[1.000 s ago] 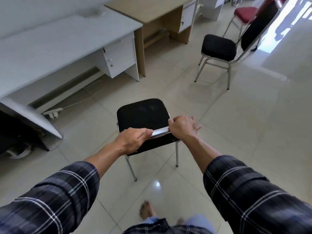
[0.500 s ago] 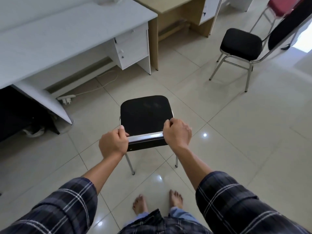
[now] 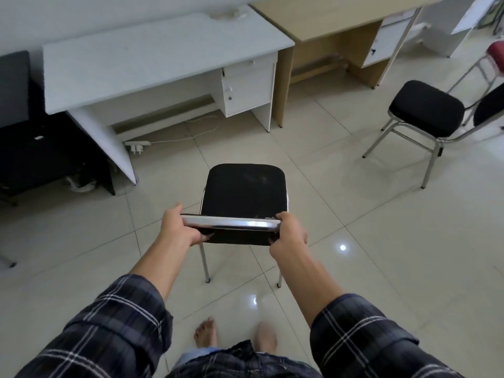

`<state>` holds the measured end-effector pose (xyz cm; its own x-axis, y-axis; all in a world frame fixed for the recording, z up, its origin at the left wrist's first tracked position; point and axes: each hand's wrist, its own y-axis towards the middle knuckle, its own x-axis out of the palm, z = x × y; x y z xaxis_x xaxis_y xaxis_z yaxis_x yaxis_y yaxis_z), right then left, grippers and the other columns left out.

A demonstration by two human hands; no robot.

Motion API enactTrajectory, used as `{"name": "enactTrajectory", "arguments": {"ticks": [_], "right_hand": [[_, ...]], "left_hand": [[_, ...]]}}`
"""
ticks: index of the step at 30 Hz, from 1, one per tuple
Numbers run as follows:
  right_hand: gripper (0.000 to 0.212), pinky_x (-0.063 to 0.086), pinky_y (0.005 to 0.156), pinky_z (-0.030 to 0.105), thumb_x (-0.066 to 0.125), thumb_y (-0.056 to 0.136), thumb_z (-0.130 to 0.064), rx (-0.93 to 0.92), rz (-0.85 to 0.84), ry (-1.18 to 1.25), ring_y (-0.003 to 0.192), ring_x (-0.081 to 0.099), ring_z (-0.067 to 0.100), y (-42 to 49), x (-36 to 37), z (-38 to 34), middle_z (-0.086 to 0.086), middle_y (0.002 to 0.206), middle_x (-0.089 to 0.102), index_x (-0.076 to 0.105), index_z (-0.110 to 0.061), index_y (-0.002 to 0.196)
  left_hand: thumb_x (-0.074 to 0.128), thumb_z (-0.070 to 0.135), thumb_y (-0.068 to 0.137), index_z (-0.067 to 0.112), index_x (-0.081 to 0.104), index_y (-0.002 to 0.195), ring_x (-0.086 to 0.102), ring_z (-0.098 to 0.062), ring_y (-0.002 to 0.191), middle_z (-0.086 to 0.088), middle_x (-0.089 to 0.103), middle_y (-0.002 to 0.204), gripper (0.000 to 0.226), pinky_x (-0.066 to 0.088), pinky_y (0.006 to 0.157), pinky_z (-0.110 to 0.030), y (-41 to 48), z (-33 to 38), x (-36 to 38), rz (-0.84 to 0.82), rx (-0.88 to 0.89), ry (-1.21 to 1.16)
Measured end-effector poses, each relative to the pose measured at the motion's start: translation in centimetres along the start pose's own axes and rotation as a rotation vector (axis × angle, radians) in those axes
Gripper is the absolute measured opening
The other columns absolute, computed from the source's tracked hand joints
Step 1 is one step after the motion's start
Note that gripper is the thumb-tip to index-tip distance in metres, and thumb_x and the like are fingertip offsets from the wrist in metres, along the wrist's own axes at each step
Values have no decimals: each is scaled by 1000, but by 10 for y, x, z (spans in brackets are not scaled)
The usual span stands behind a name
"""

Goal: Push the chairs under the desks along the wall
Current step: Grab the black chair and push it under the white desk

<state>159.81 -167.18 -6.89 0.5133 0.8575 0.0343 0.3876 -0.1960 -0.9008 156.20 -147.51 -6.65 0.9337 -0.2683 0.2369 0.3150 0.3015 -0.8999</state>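
Left hand (image 3: pixel 178 229) and right hand (image 3: pixel 290 236) both closed around the chrome top rail (image 3: pixel 231 222) of a black chair (image 3: pixel 245 190), one at each end, fingers curled under the backrest and mostly hidden there. Backrest itself seen edge-on from above, so its face hard to make out. Only two rear chair legs visible; front legs hidden beneath the seat. Chair standing on the tiled floor (image 3: pixel 381 255), facing the white desk (image 3: pixel 152 58) but well apart from it, not under it.

Second black chair (image 3: pixel 426 109) at the right, out on the open floor, backrest cut off by the right edge. Beyond it a red-seated chair (image 3: pixel 496 54), mostly cropped, only part of the seat and frame showing. Three chairs counted in all.

Three desks along the wall: the white one with a drawer unit (image 3: pixel 249 90), a wooden desk (image 3: pixel 332 17) next to it with the top cut off by the upper edge, and a further white one at the far right, barely visible. Small objects on the white desk's rear edge too blurred to identify. Dark furniture (image 3: pixel 35 148) at far left cropped and in shadow. Power strip (image 3: pixel 137 145) and white cable on the floor below the white desk.

Two plaid sleeves (image 3: pixel 109 336) and two bare feet (image 3: pixel 206 332) at the bottom, the right foot blurred.
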Motion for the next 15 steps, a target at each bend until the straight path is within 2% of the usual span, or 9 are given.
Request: {"name": "enactTrajectory", "arguments": {"ticks": [2, 3, 7, 9, 15], "right_hand": [[28, 60, 86, 51, 74, 83, -14, 46, -118, 123, 92, 63, 33, -3, -4, 2, 15, 106, 59, 55, -11, 103], [25, 58, 87, 56, 73, 85, -17, 79, -181, 196, 93, 63, 36, -5, -5, 4, 17, 107, 59, 56, -11, 103], [38, 56, 85, 65, 70, 88, -31, 174, -331, 347, 100, 65, 44, -4, -6, 6, 22, 115, 63, 59, -8, 116], [33, 55, 87, 66, 68, 89, -25, 188, -350, 351, 101, 64, 44, -4, -8, 5, 23, 113, 63, 59, -5, 113], [23, 54, 88, 66, 63, 84, -6, 201, -378, 317, 100, 62, 45, -3, -11, 2, 24, 112, 58, 58, -2, 106]], "left_hand": [[56, 36, 94, 8, 43, 119, 47, -52, 118, -24, 47, 122, 39, 32, 93, -75, 3, -2, -1, -76, 15, -79], [55, 36, 95, 8, 42, 118, 44, -54, 120, -25, 45, 120, 38, 29, 93, -77, 3, -4, -1, -94, 22, -104], [52, 30, 98, 6, 45, 107, 40, -55, 125, -26, 43, 126, 26, 25, 95, -78, -1, -6, 1, -95, 23, -101], [52, 23, 99, 4, 45, 94, 38, -54, 127, -26, 42, 134, 21, 24, 97, -75, -4, -3, 1, -93, 6, -80], [53, 18, 98, 1, 45, 90, 35, -54, 129, -23, 40, 139, 21, 23, 101, -73, -6, 3, 0, -84, -21, -67]]}}
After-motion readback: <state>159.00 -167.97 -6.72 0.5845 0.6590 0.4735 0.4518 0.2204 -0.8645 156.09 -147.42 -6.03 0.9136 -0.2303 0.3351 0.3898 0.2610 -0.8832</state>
